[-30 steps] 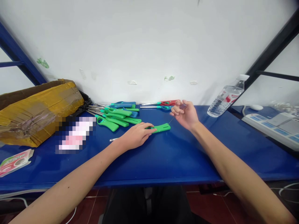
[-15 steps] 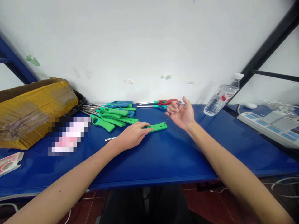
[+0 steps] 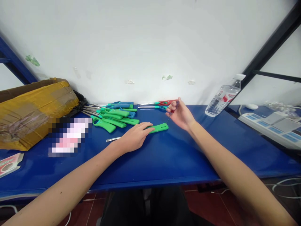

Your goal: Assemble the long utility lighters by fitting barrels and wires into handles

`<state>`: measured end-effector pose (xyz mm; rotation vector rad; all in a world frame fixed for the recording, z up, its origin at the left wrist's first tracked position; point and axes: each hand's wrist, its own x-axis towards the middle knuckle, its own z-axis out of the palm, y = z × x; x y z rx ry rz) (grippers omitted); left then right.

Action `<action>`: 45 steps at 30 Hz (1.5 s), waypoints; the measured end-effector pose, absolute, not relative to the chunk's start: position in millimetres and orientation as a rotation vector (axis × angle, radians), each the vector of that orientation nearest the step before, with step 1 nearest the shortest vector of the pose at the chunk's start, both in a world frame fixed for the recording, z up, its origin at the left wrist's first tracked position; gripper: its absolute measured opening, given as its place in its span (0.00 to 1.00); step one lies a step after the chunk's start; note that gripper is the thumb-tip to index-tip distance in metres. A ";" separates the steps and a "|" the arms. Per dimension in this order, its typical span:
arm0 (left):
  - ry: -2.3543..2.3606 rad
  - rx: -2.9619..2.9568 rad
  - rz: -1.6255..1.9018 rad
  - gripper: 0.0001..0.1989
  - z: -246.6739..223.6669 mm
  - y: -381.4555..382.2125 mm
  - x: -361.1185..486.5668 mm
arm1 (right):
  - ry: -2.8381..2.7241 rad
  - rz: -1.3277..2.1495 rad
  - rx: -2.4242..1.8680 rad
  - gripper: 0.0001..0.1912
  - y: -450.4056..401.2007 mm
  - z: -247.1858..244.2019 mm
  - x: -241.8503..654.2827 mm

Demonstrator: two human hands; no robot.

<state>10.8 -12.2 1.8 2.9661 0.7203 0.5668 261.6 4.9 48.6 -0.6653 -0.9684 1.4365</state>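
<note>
A green lighter (image 3: pixel 161 127) lies on the blue table, its metal tube pointing left under my wrist. My left hand (image 3: pixel 136 135) is closed on its middle and presses it to the tabletop. In my right hand (image 3: pixel 180 114) is a small screwdriver (image 3: pixel 172 111) with a dark red handle, held in curled fingers. The screwdriver's thin shaft slants down to the right end of the green lighter and its tip meets it there. Left of my hands lies a pile of green and blue lighters (image 3: pixel 115 117).
A taped cardboard box (image 3: pixel 35 113) stands at the left, with a blurred pink-white item beside it. Red and blue lighters (image 3: pixel 162 103) lie by the wall. A tilted water bottle (image 3: pixel 222 97) and a white power strip (image 3: pixel 270 128) are at the right.
My right hand has turned and its thumb has come in closer over the screwdriver handle. The screwdriver stays at the lighter's end. My left hand has barely moved.
</note>
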 end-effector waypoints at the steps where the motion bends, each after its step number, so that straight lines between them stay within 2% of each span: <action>1: 0.717 2.970 0.557 0.23 -0.3 -12.5 10.8 | -0.977 1.434 -0.670 0.25 4.1 48.9 259.5; 7: 0.729 2.977 0.480 0.27 -5.5 -12.7 9.7 | -1.045 1.385 -0.635 0.30 -0.8 47.4 256.1; 15: 0.784 2.964 0.413 0.27 -2.4 -13.1 11.0 | -0.948 1.355 -0.634 0.14 5.7 45.8 264.3; 25: 0.824 2.958 0.382 0.25 1.7 -15.6 12.9 | -1.019 1.349 -0.577 0.28 -0.2 47.2 255.5; 33: 0.860 2.947 0.331 0.23 3.2 -16.4 14.0 | -1.028 1.187 -0.632 0.16 -0.7 43.9 256.8; 43: 0.868 2.967 0.334 0.23 2.8 -17.1 14.2 | -1.042 1.279 -0.586 0.28 1.4 47.8 258.3; 45: 0.866 2.965 0.335 0.23 3.0 -17.0 14.3 | -1.042 1.278 -0.559 0.27 -0.1 48.4 258.6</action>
